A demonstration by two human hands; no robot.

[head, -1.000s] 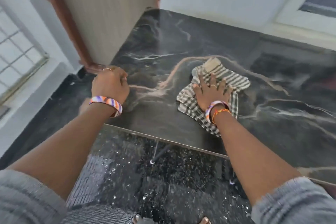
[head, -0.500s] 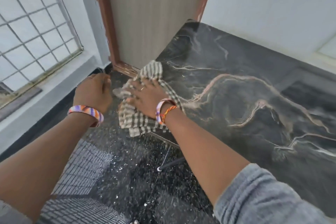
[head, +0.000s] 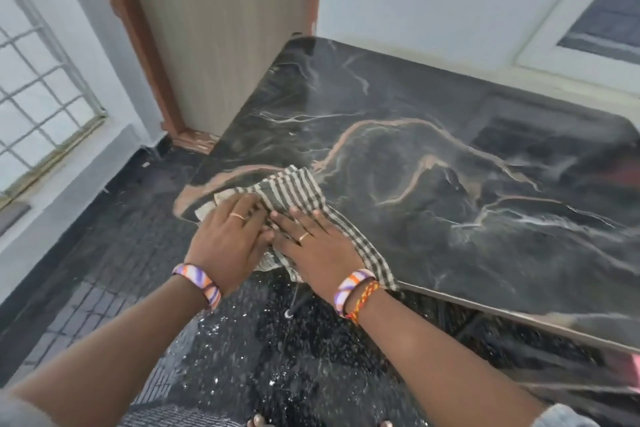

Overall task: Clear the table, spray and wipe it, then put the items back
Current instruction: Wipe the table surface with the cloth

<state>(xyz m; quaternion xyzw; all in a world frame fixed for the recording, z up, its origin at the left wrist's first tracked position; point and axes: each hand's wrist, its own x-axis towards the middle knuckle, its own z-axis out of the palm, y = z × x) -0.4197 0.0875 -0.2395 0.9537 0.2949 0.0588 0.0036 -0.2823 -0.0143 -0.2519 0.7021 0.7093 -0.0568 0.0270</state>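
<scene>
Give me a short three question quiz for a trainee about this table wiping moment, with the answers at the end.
1. True or false: only one hand rests on the checked grey and cream cloth.
2. Near which part of the dark marble-patterned table top does the cloth lie? A) the far edge by the wall B) the near left corner C) the right end
3. Fill in: both wrists wear an orange, purple and white ____.

Key
1. False: the left hand and the right hand both lie flat on it.
2. B; part of the cloth hangs over the near edge.
3. Wristband; the left wristband, the right wristband.
</scene>
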